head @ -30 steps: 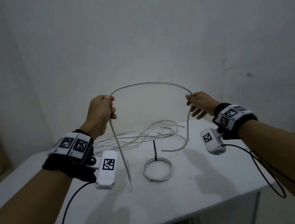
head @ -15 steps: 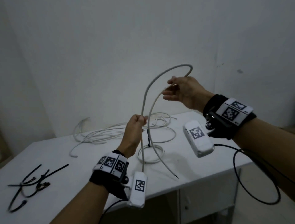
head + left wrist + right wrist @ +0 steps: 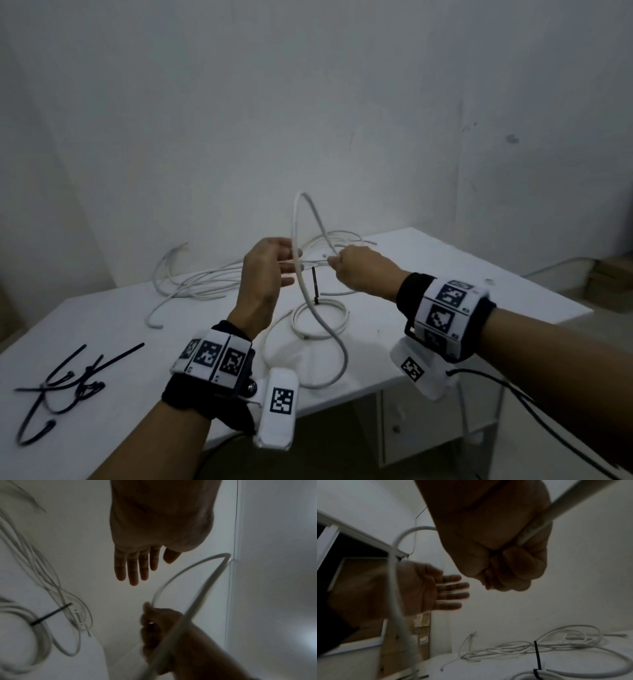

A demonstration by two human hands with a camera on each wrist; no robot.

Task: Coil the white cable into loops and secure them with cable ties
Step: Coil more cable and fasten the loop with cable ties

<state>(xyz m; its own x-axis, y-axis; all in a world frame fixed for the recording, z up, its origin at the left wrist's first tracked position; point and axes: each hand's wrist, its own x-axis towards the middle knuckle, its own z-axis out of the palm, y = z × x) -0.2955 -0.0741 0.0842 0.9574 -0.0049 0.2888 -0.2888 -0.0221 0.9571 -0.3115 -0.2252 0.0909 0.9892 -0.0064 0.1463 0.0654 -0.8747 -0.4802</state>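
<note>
Our right hand (image 3: 359, 274) fists the white cable (image 3: 297, 236), whose loop arches beside our left hand's (image 3: 265, 270) straight, empty fingers (image 3: 132, 568).

In the left wrist view the right hand (image 3: 159, 632) and the white cable (image 3: 173, 580) it grips are smeared by motion, and the cable runs off the bottom edge. In the right wrist view the left hand (image 3: 419, 592) is blurred, the cable crossing in front of it. From the head view, the right hand's (image 3: 359, 270) curled fingers hide their hold on the cable (image 3: 301, 274). The cable ties (image 3: 65, 383) on the bench (image 3: 137, 315) tangle too closely to count.
</note>
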